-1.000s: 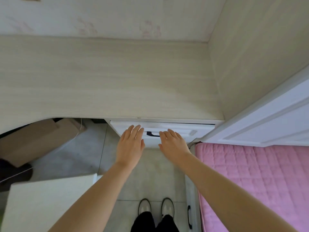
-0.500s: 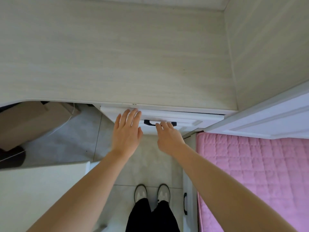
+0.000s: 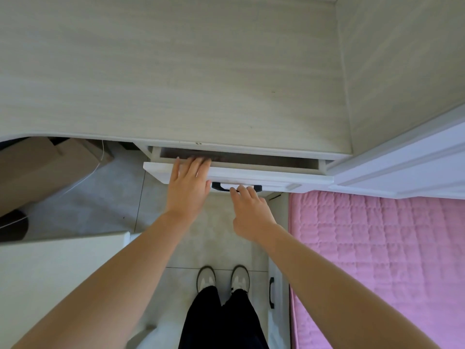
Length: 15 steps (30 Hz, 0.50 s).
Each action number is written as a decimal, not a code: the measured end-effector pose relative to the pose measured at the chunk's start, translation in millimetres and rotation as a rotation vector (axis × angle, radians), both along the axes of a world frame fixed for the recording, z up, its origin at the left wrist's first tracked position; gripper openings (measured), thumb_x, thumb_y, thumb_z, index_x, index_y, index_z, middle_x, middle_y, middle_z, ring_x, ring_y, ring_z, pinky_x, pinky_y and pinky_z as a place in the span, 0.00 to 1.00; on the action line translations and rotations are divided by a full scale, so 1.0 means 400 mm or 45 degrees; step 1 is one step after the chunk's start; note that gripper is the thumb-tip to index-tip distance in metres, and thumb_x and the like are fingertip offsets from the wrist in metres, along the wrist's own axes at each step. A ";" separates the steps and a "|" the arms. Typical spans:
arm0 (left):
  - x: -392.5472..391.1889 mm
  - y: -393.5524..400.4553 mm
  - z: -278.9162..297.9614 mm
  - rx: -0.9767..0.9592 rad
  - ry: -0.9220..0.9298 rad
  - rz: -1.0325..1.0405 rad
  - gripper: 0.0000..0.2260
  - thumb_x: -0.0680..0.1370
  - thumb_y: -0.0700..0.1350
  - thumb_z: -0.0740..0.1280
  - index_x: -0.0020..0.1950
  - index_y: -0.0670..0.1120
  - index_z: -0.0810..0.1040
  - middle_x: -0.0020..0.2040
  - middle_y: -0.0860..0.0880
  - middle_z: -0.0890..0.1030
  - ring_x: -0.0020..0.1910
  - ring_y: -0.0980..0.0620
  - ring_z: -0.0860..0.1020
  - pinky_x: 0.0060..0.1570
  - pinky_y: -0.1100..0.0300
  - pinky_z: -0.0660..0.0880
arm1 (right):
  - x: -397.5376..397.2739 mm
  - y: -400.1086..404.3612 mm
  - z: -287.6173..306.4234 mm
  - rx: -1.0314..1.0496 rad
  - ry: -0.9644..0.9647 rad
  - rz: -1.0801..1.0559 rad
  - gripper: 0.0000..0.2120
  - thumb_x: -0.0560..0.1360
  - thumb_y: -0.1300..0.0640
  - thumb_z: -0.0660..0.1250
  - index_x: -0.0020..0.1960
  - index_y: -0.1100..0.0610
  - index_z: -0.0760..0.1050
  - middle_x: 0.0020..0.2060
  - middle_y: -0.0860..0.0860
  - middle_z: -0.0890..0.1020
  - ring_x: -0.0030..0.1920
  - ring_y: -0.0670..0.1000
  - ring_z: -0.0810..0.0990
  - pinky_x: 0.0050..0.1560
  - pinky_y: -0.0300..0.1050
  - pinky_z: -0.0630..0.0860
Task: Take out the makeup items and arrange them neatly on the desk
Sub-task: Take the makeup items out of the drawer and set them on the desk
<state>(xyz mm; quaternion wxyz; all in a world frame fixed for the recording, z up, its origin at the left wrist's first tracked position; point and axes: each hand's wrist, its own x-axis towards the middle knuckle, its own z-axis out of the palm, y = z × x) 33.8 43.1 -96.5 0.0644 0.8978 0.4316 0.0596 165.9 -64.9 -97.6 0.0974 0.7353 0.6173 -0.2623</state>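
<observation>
White drawer sits slightly open under the pale wood surface. Left hand lies flat over its front edge; right hand hooks fingers on the black handle.

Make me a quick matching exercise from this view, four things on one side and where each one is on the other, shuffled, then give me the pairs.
1 left hand
2 right hand
3 pink quilt
4 cardboard box

A under the desk, far left
B fingers at the dark drawer handle
C right edge, below the white door
D fingers over the drawer front's top edge

Pairs: 1-D, 2-B, 3-C, 4-A
</observation>
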 end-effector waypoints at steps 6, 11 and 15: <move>-0.006 -0.016 0.012 -0.052 -0.005 0.017 0.19 0.75 0.43 0.70 0.64 0.42 0.76 0.58 0.44 0.78 0.59 0.41 0.75 0.67 0.44 0.65 | 0.013 -0.016 0.043 0.259 0.045 0.066 0.27 0.72 0.65 0.61 0.71 0.60 0.63 0.68 0.57 0.69 0.68 0.58 0.67 0.62 0.51 0.70; -0.023 -0.036 0.018 -0.066 -0.005 0.003 0.17 0.73 0.42 0.72 0.61 0.43 0.78 0.57 0.45 0.78 0.57 0.41 0.75 0.62 0.46 0.69 | 0.061 -0.021 0.081 0.612 -0.115 0.020 0.27 0.64 0.69 0.67 0.63 0.62 0.74 0.56 0.57 0.78 0.53 0.61 0.77 0.49 0.52 0.75; -0.040 -0.054 0.022 -0.074 -0.002 -0.029 0.17 0.72 0.43 0.73 0.59 0.42 0.79 0.56 0.45 0.78 0.55 0.41 0.75 0.58 0.47 0.72 | 0.111 -0.027 0.065 0.264 -0.273 -0.005 0.29 0.76 0.59 0.61 0.75 0.55 0.58 0.69 0.55 0.67 0.66 0.60 0.66 0.68 0.55 0.62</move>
